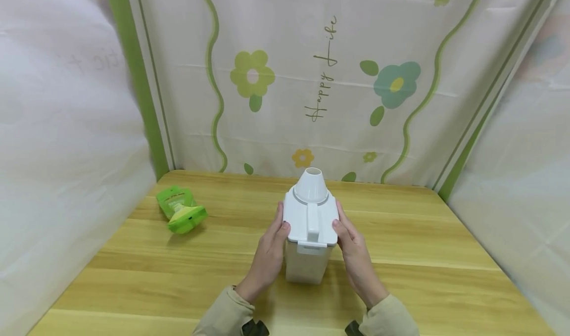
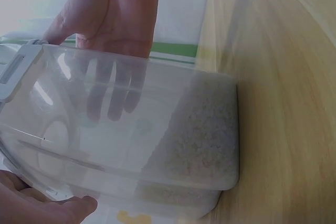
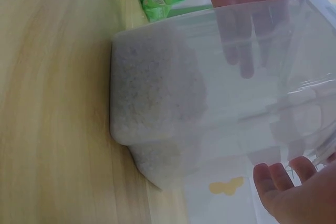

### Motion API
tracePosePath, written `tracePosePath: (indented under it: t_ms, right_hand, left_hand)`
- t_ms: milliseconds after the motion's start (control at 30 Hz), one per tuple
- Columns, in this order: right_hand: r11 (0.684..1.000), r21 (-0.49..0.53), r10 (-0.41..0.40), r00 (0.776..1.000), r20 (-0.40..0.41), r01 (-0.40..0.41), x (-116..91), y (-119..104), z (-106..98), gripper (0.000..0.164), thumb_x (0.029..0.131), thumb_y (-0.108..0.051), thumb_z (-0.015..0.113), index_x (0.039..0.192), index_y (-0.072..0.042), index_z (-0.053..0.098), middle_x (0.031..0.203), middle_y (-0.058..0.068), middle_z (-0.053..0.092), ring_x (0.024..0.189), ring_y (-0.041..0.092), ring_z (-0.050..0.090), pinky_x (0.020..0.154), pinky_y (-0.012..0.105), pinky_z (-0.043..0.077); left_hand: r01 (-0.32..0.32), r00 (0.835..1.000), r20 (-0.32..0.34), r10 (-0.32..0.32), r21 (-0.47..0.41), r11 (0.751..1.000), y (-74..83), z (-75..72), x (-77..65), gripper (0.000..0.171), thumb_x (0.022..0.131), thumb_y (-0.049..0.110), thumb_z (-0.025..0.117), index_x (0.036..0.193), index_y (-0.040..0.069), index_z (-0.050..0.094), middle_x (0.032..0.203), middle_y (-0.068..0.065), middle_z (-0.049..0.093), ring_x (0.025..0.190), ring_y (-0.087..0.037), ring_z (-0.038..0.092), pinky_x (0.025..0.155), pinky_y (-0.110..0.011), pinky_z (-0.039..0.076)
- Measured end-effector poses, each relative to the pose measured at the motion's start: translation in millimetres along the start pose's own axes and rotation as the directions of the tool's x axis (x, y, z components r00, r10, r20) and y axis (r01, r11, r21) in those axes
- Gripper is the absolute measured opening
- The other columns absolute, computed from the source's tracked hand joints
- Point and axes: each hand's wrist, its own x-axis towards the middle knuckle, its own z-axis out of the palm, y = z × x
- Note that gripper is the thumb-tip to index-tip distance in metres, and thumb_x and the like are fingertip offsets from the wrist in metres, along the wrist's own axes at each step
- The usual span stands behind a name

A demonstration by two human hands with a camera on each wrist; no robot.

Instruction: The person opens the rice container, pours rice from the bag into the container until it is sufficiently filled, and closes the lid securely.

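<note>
A see-through plastic storage container (image 1: 308,262) with a white lid (image 1: 296,217) and a cone-shaped white spout stands upright on the table in the head view. Pale grains (image 2: 202,129) lie in its lower part, their top surface sloping. My left hand (image 1: 268,254) grips one side near the top, its thumb at the lid's edge. From the opposite side my right hand (image 1: 357,257) holds it the same way, thumb also at the lid. Through the clear wall, each wrist view shows the other hand's fingers (image 3: 244,51) along the far side.
A green and yellow pouch (image 1: 178,210) lies on the wooden table (image 1: 213,262), to the left of the container. Printed fabric curtains (image 1: 285,103) enclose the table at the back and on both sides.
</note>
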Motion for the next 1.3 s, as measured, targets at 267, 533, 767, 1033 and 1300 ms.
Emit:
tracePosePath:
  t_ms: [267,533,767,1033,1300]
  right_hand:
    - [1.0,0.001,-0.001,1.0,0.001,0.001,0.3,1.2,-0.2,0.055,0.106,-0.033,0.044,0.157,-0.023,0.024,0.161,-0.012,0.014,0.145,0.012,0.01,0.117,0.045,0.017]
    - [1.0,0.004,-0.007,1.0,0.006,0.007,-1.1,1.0,0.4,0.054,0.107,-0.032,0.043,0.157,-0.026,0.024,0.161,-0.014,0.014,0.145,0.011,0.009,0.117,0.044,0.015]
    - [1.0,0.003,-0.012,1.0,0.015,0.012,-0.9,0.9,0.6,0.055,0.107,-0.032,0.042,0.158,-0.023,0.021,0.162,-0.01,0.012,0.146,0.012,0.007,0.118,0.046,0.013]
    - [1.0,0.002,-0.01,1.0,0.015,0.01,-1.0,0.8,0.4,0.055,0.107,-0.033,0.042,0.158,-0.024,0.021,0.161,-0.013,0.013,0.146,0.012,0.007,0.118,0.045,0.014]
    - [1.0,0.0,-0.011,1.0,0.018,0.011,-0.8,0.9,0.2,0.055,0.107,-0.033,0.041,0.157,-0.026,0.021,0.161,-0.011,0.013,0.146,0.013,0.008,0.117,0.046,0.015]
  left_hand:
    - [0.013,1.0,0.0,-0.013,-0.002,1.0,1.7,0.1,-0.1,0.057,0.11,0.032,0.029,0.156,0.002,0.011,0.16,0.0,0.011,0.145,-0.013,0.011,0.117,-0.03,0.012]
    - [0.016,1.0,0.002,-0.016,-0.006,1.0,2.3,0.2,-0.4,0.056,0.11,0.03,0.029,0.155,0.001,0.013,0.16,-0.001,0.011,0.145,-0.014,0.012,0.117,-0.031,0.012]
    - [0.025,1.0,0.005,-0.024,-0.019,1.0,2.7,-0.2,-0.1,0.057,0.11,0.032,0.03,0.156,0.003,0.013,0.16,0.0,0.011,0.145,-0.013,0.012,0.117,-0.032,0.013]
    - [0.048,0.999,0.014,-0.047,-0.022,0.999,3.2,-0.8,-0.5,0.058,0.11,0.033,0.03,0.156,0.003,0.011,0.161,0.002,0.01,0.145,-0.012,0.011,0.117,-0.032,0.013]
    - [0.052,0.999,0.009,-0.051,-0.024,0.998,3.2,-0.4,-0.9,0.056,0.11,0.032,0.029,0.156,0.005,0.012,0.16,0.001,0.011,0.145,-0.013,0.012,0.117,-0.032,0.013]
